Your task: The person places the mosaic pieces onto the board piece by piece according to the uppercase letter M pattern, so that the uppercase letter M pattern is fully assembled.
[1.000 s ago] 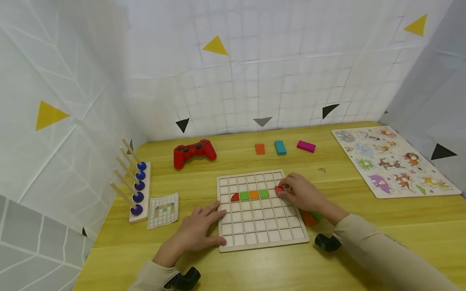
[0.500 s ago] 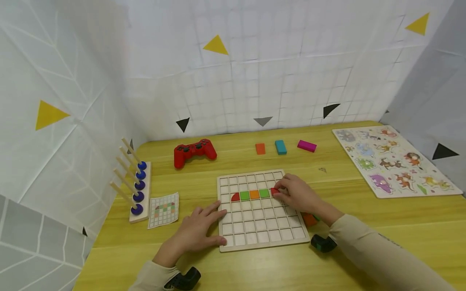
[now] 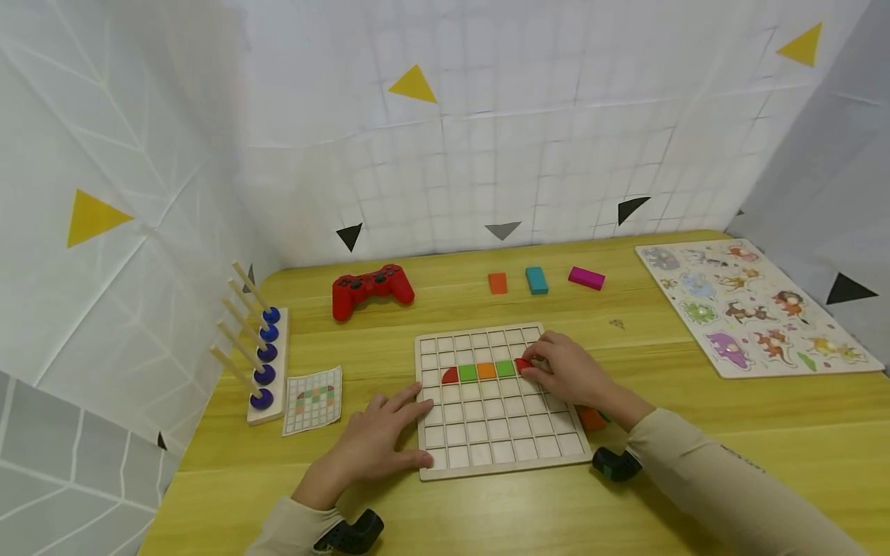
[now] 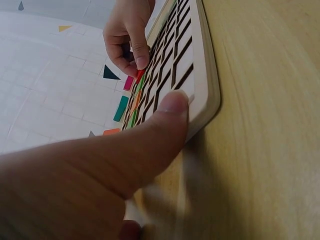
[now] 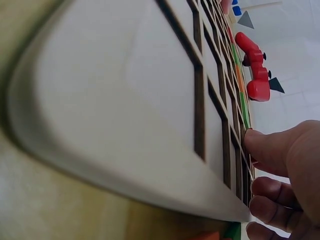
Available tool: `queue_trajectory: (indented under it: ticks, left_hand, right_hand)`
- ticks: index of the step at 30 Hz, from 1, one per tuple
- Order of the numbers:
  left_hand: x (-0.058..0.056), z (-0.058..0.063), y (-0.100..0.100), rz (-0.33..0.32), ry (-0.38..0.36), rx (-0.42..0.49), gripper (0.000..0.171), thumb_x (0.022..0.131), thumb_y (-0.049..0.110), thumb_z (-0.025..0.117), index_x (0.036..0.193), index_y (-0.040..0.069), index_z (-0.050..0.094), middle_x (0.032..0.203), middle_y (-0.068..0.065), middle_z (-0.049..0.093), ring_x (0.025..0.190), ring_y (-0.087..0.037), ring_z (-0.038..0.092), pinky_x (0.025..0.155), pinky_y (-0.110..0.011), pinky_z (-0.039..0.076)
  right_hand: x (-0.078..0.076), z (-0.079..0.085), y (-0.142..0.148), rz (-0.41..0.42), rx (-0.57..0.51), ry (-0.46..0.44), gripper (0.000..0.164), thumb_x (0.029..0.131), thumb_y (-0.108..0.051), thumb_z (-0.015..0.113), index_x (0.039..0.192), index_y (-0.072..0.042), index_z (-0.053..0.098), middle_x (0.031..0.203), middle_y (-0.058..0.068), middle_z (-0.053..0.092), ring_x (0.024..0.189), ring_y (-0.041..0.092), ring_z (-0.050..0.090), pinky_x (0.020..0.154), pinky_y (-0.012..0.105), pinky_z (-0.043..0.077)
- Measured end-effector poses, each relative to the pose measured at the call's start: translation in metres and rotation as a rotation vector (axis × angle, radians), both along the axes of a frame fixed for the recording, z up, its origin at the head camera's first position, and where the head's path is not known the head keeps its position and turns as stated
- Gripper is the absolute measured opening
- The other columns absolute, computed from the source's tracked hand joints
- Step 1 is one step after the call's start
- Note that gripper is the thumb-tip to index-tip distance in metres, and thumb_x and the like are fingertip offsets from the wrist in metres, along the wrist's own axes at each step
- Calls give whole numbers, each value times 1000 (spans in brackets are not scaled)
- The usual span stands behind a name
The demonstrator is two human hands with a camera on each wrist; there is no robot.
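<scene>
A wooden grid board (image 3: pixel 506 466) lies on the table. One row holds a red rounded tile (image 3: pixel 450 376), a green tile (image 3: pixel 468 374), an orange tile (image 3: pixel 486 371) and another green tile (image 3: pixel 504 369). At the right end of this row my right hand (image 3: pixel 573 374) pinches a red tile (image 3: pixel 521 364), partly covered by the fingers. My left hand (image 3: pixel 375 439) has its fingers spread, with the fingertips on the board's left edge; in the left wrist view the thumb (image 4: pixel 170 117) rests on the rim near a corner.
A printed pattern card (image 3: pixel 313 400) and a peg stand with blue beads (image 3: pixel 276 378) are at left. Behind the board are a red game controller (image 3: pixel 371 289), an orange piece (image 3: pixel 497 283), a teal block (image 3: pixel 536 280) and a magenta block (image 3: pixel 587 279). Loose tiles (image 3: pixel 592 418) lie under the right forearm; an animal puzzle (image 3: pixel 754 309) is beyond.
My right hand has moved slightly left with the red tile, bringing it up beside the green tile at the row's end. The left hand has stayed in place.
</scene>
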State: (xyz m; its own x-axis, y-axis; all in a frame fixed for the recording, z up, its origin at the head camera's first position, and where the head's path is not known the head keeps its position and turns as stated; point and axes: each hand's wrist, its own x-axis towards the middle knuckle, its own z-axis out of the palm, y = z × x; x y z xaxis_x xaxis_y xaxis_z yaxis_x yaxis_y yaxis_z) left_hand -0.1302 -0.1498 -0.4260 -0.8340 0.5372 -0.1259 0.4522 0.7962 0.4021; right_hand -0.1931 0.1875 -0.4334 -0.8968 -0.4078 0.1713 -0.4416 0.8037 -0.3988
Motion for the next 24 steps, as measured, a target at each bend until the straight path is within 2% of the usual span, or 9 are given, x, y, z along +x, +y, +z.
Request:
queue_trajectory:
  ticks: [24]
  left_hand:
    - [2, 2, 1, 6, 4, 5, 73, 83, 56, 71, 146, 25, 48, 161, -2, 33, 121, -30, 45, 77, -54, 44]
  right_hand:
    - [1, 1, 1, 17, -12, 16, 17, 89, -22, 73, 100, -9, 71, 94, 4, 61, 82, 15, 50, 76, 36, 46]
